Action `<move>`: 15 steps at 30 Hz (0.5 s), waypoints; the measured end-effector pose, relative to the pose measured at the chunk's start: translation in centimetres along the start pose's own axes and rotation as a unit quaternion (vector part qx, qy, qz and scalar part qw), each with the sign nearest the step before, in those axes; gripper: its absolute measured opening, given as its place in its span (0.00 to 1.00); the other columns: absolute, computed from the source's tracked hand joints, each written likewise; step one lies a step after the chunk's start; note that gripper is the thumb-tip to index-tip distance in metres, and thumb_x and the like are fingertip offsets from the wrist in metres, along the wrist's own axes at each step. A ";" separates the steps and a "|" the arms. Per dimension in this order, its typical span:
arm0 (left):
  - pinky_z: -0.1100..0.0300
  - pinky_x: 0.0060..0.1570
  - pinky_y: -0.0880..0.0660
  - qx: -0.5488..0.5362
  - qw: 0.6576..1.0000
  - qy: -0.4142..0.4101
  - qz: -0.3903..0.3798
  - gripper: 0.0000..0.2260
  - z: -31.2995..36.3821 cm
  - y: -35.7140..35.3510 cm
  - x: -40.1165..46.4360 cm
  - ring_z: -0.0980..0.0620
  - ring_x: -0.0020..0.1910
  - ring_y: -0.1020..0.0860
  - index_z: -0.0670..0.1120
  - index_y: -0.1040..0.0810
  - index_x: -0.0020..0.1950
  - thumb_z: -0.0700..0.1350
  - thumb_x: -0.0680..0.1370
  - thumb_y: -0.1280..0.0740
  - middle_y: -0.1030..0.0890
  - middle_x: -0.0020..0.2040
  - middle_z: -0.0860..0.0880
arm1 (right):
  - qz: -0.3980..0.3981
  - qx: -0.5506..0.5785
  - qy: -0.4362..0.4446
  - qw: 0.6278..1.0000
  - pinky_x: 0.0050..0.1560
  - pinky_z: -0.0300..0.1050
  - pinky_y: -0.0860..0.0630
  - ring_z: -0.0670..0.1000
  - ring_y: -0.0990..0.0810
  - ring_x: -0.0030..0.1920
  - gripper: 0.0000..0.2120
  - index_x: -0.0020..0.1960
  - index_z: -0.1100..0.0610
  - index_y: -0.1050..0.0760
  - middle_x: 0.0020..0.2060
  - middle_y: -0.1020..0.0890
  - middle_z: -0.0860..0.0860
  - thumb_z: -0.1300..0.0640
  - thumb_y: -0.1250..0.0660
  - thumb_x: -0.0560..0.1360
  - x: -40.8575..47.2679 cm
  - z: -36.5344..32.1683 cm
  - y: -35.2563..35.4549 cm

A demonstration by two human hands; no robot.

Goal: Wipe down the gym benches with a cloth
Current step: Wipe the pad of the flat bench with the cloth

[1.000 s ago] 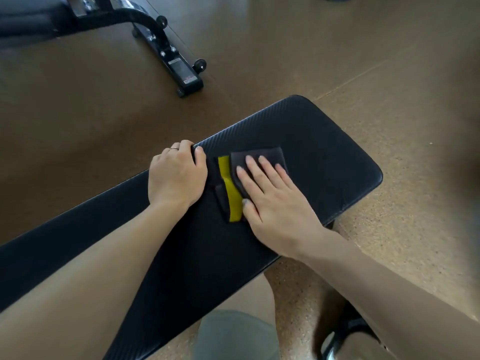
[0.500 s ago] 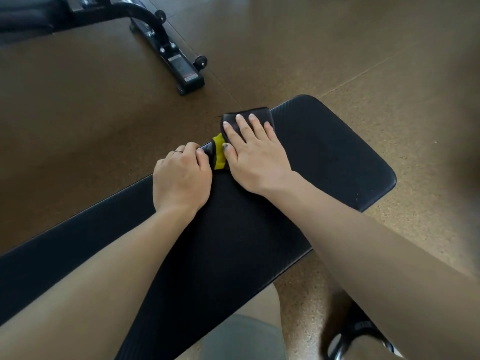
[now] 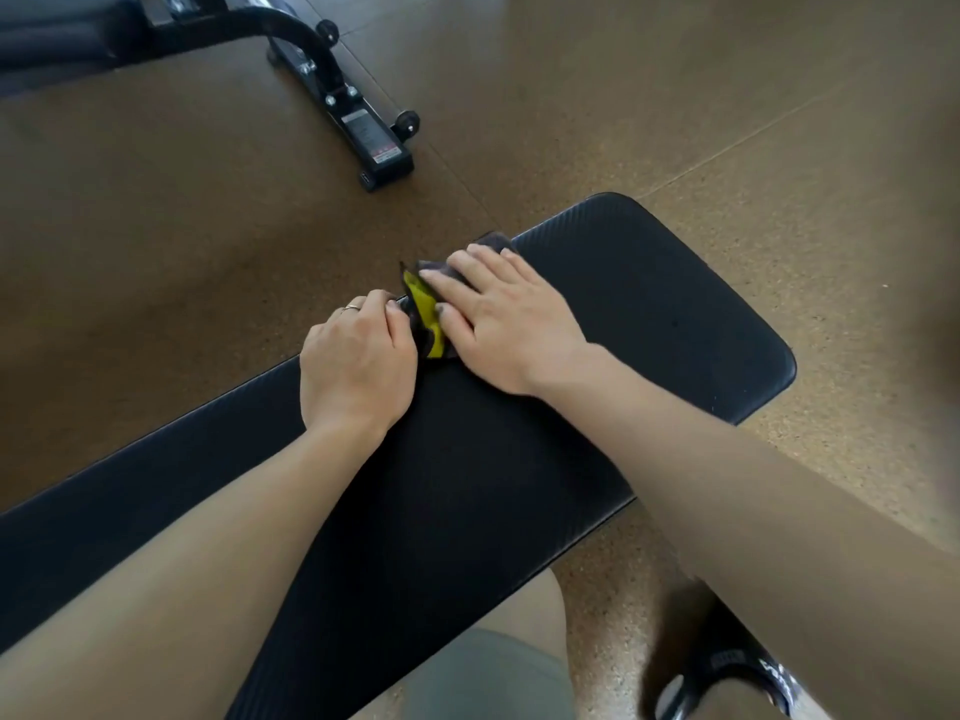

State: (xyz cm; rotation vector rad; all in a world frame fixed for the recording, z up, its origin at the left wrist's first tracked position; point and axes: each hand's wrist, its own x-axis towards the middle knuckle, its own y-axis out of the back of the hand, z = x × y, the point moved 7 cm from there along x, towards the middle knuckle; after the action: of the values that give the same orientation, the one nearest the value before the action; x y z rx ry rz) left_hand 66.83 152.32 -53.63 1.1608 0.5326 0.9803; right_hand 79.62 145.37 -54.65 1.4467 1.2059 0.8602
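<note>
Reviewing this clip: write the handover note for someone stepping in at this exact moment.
Right hand: fingers straight, pressing the cloth flat at the far long edge of the bench pad.
Left hand: resting on the same edge beside the cloth, fingers curled over it.
Done: cannot tell which areas are already wiped.
Left: wipe the rest of this pad, then the second bench at the upper left.
</note>
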 end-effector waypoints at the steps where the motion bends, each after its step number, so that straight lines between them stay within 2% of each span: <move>1: 0.50 0.50 0.30 0.000 1.000 0.000 -0.002 0.16 0.0 0.0 -0.1 0.51 0.43 0.29 0.46 0.20 0.55 0.47 0.87 0.48 0.17 0.49 0.47 | 0.008 -0.004 -0.009 1.000 0.82 0.51 0.53 0.51 0.45 0.81 0.26 0.82 0.46 0.41 0.79 0.37 0.49 0.43 0.55 0.85 0.5 0.8 0.4; 5: 0.47 0.56 0.29 -0.011 1.000 0.004 -0.007 0.18 0.1 -0.1 -0.4 0.48 0.47 0.25 0.45 0.20 0.61 0.47 0.87 0.48 0.16 0.54 0.46 | 0.043 -0.010 -0.073 0.996 0.80 0.51 0.49 0.52 0.40 0.78 0.24 0.79 0.51 0.36 0.74 0.31 0.50 0.45 0.53 0.86 0.9 6.9 2.3; 9: 0.48 0.56 0.28 -0.013 1.000 0.014 -0.004 0.18 0.2 -0.1 -0.4 0.52 0.45 0.30 0.45 0.20 0.61 0.48 0.87 0.48 0.16 0.55 0.46 | 0.055 -0.011 -0.145 0.988 0.81 0.52 0.51 0.53 0.44 0.80 0.25 0.80 0.53 0.38 0.77 0.35 0.52 0.47 0.55 0.86 1.1 10.8 2.6; 12: 0.48 0.54 0.29 -0.012 1.000 0.015 0.001 0.17 0.3 0.0 -0.5 0.51 0.44 0.31 0.45 0.20 0.59 0.47 0.87 0.48 0.16 0.54 0.46 | 0.041 -0.001 -0.193 0.980 0.82 0.54 0.55 0.56 0.52 0.83 0.27 0.83 0.54 0.45 0.83 0.46 0.54 0.47 0.56 0.86 0.0 7.9 1.7; 15: 0.48 0.51 0.30 -0.006 1.000 0.010 0.007 0.17 0.3 0.0 -0.4 0.50 0.43 0.31 0.45 0.20 0.57 0.47 0.86 0.48 0.16 0.52 0.45 | 0.036 0.000 -0.124 0.992 0.82 0.55 0.55 0.56 0.52 0.83 0.27 0.84 0.53 0.48 0.83 0.48 0.53 0.47 0.55 0.86 -2.8 1.5 0.3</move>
State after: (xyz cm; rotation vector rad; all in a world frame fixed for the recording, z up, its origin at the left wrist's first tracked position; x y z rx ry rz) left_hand 66.89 151.85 -53.54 1.1473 0.5343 1.0073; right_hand 80.38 142.29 -54.47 1.5544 0.9730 0.7045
